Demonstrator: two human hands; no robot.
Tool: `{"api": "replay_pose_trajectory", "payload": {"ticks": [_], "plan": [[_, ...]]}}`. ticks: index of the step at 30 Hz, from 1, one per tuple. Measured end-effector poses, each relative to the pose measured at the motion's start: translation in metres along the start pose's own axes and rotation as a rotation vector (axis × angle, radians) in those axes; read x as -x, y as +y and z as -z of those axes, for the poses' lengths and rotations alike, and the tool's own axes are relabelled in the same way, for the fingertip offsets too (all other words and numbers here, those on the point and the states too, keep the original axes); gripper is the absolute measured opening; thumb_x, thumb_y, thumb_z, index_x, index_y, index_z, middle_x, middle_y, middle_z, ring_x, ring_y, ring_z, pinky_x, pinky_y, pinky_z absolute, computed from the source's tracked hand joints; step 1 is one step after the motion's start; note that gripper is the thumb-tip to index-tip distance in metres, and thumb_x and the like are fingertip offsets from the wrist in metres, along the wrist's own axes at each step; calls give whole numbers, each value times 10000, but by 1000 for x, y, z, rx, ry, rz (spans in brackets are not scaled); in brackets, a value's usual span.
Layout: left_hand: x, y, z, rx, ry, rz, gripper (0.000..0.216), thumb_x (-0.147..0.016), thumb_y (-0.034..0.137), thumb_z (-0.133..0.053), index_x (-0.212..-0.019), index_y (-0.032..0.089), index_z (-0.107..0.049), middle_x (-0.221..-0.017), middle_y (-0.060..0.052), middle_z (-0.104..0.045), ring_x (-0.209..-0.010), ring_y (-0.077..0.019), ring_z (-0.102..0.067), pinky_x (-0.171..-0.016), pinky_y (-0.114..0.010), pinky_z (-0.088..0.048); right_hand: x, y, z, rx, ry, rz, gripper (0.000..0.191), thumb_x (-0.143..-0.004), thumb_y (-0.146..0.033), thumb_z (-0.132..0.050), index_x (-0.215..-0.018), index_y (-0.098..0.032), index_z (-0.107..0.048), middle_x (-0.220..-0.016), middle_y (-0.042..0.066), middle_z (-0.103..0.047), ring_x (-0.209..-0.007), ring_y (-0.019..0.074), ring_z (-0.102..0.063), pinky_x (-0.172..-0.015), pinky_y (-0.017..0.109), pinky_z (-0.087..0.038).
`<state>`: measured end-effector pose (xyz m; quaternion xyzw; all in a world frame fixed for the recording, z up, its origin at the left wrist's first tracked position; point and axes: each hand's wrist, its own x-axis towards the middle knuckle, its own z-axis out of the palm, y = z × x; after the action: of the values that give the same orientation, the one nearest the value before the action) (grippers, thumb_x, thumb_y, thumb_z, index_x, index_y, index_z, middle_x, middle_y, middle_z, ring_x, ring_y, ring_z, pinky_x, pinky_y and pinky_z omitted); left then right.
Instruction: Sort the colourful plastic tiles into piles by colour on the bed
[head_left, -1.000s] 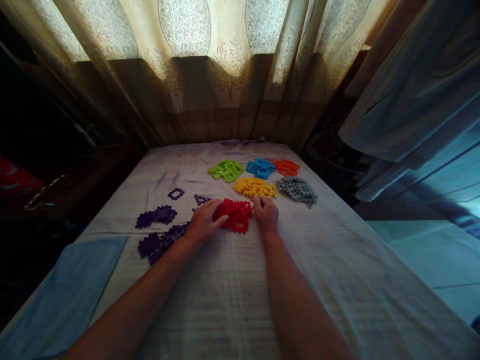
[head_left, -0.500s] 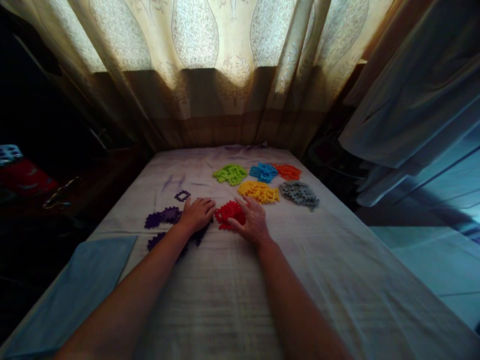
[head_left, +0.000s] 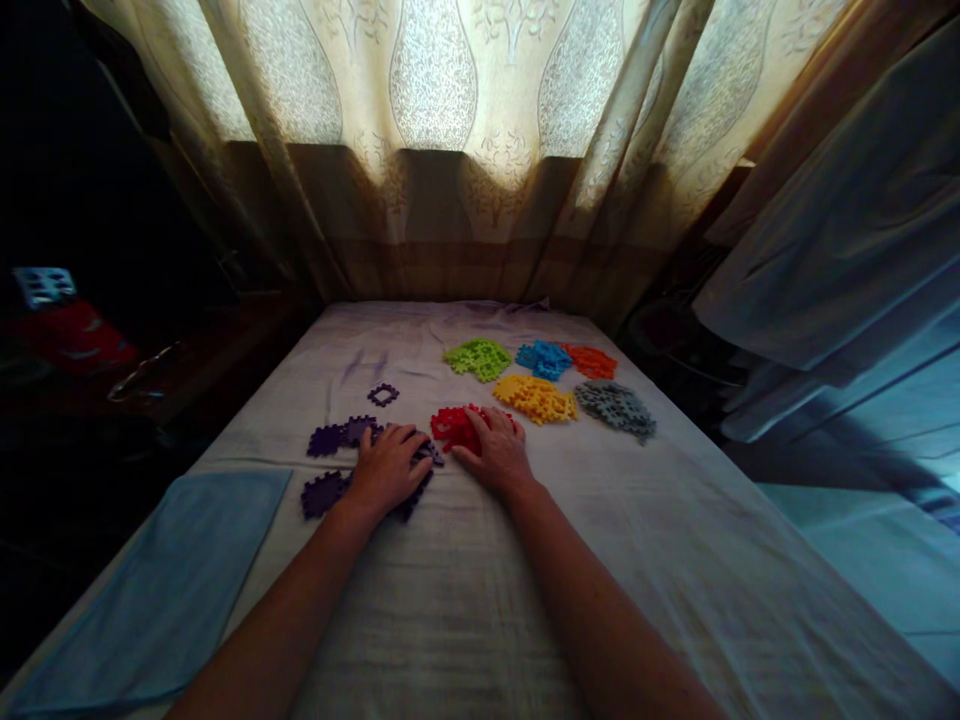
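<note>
My left hand (head_left: pixel 391 468) lies with its fingers spread over a group of dark purple notched plastic building pieces (head_left: pixel 325 495). Part of that group is covered by the palm. A single purple frame-shaped piece (head_left: pixel 383 394) sits apart, beyond the fingers. My right hand (head_left: pixel 496 450) rests with fingers apart on the pile of red notched pieces (head_left: pixel 450 424), covering its right side. Just beyond it lies a pile of yellow pieces (head_left: pixel 536 398).
Farther back are piles of green (head_left: pixel 478 358), blue (head_left: pixel 543 359) and orange pieces (head_left: pixel 592 361), with grey pieces (head_left: pixel 616 408) to the right. A folded blue cloth (head_left: pixel 161 580) lies on the sheet-covered surface (head_left: pixel 465 620) at left. A curtain (head_left: pixel 450 220) hangs behind.
My right hand has come down flatter onto the red pile. My left hand has shifted slightly over the purple pieces. The whole view has moved a little.
</note>
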<state>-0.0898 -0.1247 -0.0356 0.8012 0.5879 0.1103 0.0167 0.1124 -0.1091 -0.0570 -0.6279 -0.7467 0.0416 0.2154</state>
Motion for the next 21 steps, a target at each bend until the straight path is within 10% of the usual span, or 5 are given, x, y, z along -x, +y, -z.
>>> {"api": "replay_pose_trajectory", "payload": {"ticks": [21], "plan": [[6, 2, 4, 36, -4, 15, 330, -874, 355, -572, -1192, 280, -614, -1360, -50, -597, -1283, -274, -489, -1128, -555, -299, -86, -29, -44, -42, 137, -31, 575, -868, -540, -563, -1348, -223, -536, -1397, 145, -542, -1300, 309, -415, -1068, 535, -275]]}}
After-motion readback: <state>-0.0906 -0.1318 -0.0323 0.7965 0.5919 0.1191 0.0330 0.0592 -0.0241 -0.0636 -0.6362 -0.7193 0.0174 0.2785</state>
